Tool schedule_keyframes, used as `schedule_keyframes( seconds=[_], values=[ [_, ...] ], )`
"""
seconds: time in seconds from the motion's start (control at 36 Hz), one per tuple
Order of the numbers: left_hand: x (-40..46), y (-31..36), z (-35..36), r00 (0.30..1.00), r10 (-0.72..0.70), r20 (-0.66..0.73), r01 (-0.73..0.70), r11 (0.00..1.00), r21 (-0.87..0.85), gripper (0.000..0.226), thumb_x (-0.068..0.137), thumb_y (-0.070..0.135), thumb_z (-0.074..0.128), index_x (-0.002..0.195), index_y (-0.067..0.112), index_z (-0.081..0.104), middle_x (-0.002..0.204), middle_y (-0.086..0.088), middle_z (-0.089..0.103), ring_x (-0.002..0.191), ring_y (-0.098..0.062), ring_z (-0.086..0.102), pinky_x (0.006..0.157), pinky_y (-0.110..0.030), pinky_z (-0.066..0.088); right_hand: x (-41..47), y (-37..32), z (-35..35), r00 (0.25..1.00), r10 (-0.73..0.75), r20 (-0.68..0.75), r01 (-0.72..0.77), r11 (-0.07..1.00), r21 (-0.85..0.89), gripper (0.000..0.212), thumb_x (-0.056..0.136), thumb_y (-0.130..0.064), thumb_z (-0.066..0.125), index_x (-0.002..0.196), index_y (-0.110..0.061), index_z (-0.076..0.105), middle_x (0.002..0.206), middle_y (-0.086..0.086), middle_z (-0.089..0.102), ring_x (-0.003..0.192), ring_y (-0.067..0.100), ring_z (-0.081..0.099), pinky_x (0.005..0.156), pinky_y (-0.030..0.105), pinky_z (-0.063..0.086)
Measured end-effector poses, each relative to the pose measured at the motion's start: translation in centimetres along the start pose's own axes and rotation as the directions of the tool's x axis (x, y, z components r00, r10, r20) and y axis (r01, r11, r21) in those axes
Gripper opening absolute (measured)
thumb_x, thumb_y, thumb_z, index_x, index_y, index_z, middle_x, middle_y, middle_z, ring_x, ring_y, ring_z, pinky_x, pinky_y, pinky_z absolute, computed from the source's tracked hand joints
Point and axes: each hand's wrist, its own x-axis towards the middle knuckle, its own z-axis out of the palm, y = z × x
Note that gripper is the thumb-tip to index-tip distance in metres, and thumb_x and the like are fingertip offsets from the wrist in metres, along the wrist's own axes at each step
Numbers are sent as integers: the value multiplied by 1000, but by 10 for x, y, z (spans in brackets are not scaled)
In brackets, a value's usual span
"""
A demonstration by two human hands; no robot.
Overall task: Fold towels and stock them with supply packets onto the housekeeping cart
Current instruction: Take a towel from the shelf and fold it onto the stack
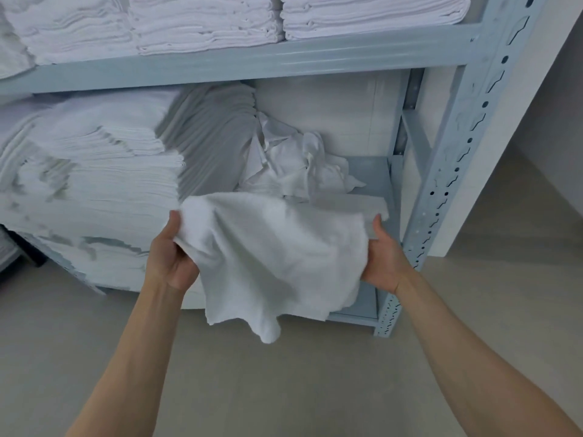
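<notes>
Both hands hold a white towel in front of the shelf.
The left hand (175, 253) and right hand (383, 257) grip the towel (277, 257) at its top corners, fingers closed on it; it hangs near the shelf (372, 171).

**Both hands closed on a white towel, arms outstretched**

Your bare forearms reach forward from the lower corners of the view, converging slightly. Your left hand (175, 257) grips the white towel's (277, 257) upper left edge, thumb up along the cloth and fingers curled beneath. Your right hand (383, 258) clutches the opposite edge, thumb raised, palm turned inward, level with the left.
</notes>
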Motion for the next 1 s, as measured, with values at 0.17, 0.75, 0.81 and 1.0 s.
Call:
schedule_keyframes(
  seconds=[0.17, 0.75, 0.81, 1.0],
  values=[
    [5, 37, -27, 992, 4, -129, 27, 972, 234, 26, 95, 29, 64, 96, 9, 81, 118, -10, 73, 108, -23, 70, 91, -36, 53, 11, 5, 21, 927, -58, -371, 24, 995, -97, 48, 86, -37, 72, 125, -10, 67, 112, 14, 73, 96, 29, 71, 78, 39, 57],
    [45, 78, -117, 921, 98, -377, 69, 911, 406, 37, 83, 10, 78, 113, -6, 62, 114, -15, 67, 97, -28, 66, 80, -32, 58, 5, 9, 58, 777, -320, -542, -42, 833, -552, 37, 99, -9, 57, 132, 7, 53, 132, 19, 60, 119, 32, 59, 104, 42, 47],
    [46, 80, -122, 922, 92, -376, 84, 900, 428, 24, 82, 6, 78, 100, -1, 66, 105, -13, 70, 93, -27, 67, 72, -29, 58, 3, 10, 60, 757, -381, -530, -115, 721, -683, 39, 100, -18, 58, 130, 5, 55, 129, 18, 61, 113, 31, 60, 98, 41, 50],
    [46, 86, -130, 903, 15, -430, 160, 916, 368, 25, 78, 13, 83, 98, 9, 69, 107, -2, 70, 92, -18, 68, 88, -31, 55, 5, 14, 58, 672, -619, -406, -276, 299, -913, 45, 99, -33, 55, 64, -6, 45, 66, 11, 50, 71, 32, 58, 66, 38, 49]
  ],
)
